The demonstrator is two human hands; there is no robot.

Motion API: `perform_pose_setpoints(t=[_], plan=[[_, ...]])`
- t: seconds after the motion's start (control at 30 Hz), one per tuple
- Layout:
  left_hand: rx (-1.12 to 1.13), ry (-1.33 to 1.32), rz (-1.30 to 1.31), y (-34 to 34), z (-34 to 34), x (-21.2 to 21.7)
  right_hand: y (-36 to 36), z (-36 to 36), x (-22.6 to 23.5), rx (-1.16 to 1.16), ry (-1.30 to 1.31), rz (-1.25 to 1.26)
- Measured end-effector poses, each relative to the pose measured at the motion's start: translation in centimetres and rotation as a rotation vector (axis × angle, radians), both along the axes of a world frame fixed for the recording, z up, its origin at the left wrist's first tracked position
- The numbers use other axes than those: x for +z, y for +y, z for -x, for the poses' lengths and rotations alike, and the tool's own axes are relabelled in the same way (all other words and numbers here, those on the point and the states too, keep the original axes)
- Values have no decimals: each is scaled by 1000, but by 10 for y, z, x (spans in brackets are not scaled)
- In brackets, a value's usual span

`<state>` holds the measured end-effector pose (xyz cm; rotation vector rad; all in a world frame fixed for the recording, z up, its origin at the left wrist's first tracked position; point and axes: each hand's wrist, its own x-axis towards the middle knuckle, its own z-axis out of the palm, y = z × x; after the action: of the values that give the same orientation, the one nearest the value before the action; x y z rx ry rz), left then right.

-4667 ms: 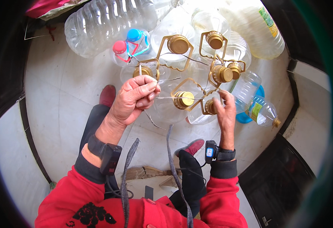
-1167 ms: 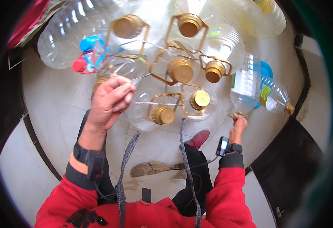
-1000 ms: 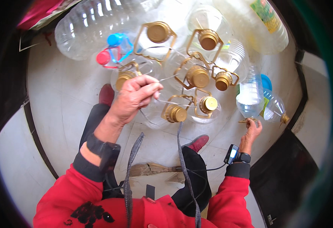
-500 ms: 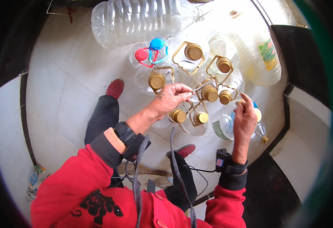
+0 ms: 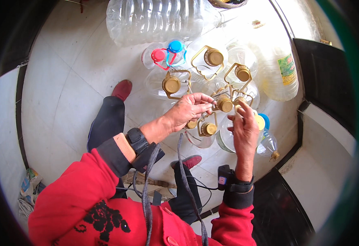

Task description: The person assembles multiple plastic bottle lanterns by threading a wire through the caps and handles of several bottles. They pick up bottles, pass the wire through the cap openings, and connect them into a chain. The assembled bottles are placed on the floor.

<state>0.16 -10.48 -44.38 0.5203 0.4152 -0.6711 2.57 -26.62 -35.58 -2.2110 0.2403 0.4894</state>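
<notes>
Clear plastic bottles with gold caps and loop handles stand in a cluster before me. My left hand (image 5: 187, 110) is closed in a pinch on a thin grey cord (image 5: 221, 93), which passes by several handles; its exact path is hard to follow. Just right of the pinch is a gold-capped bottle (image 5: 225, 104). My right hand (image 5: 245, 129) has its thumb and forefinger apart, with the forefinger close by another gold cap; I see nothing held in it. Nearer me is another gold-capped bottle (image 5: 208, 129). To the left stands a bottle with a wide gold cap (image 5: 171, 85).
A red-capped bottle (image 5: 158, 55) and a blue-capped one (image 5: 175, 46) stand behind. Farther back lies a big ribbed bottle (image 5: 159, 22). A labelled bottle (image 5: 286, 69) and a small bottle (image 5: 267, 145) lie to the right. Black panels (image 5: 320, 65) border the right side.
My right hand has moved left, in among the gold caps, and its forefinger has stretched out. My left hand keeps its pinch on the cord. The whole view has shifted slightly.
</notes>
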Motion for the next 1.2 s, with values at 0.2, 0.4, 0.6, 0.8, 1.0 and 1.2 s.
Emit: perform_pose_setpoints(t=[0.2,0.4,0.6,0.8,1.0,1.2], plan=[[9,-9,2,4,0,0,-139,-27,6,-284,-83,104],[12,-8,-57,5,1,2,-156,-97,115,-261,-721,399],[19,-29,-101,6,-1,4,-46,-94,128,-9,-976,704],[21,-22,-171,9,-1,3,31,-18,-14,283,-634,213],[49,12,-168,3,0,0,41,21,-40,87,-440,-100],[86,-48,-118,2,-1,5,45,25,-44,-40,-372,-311]])
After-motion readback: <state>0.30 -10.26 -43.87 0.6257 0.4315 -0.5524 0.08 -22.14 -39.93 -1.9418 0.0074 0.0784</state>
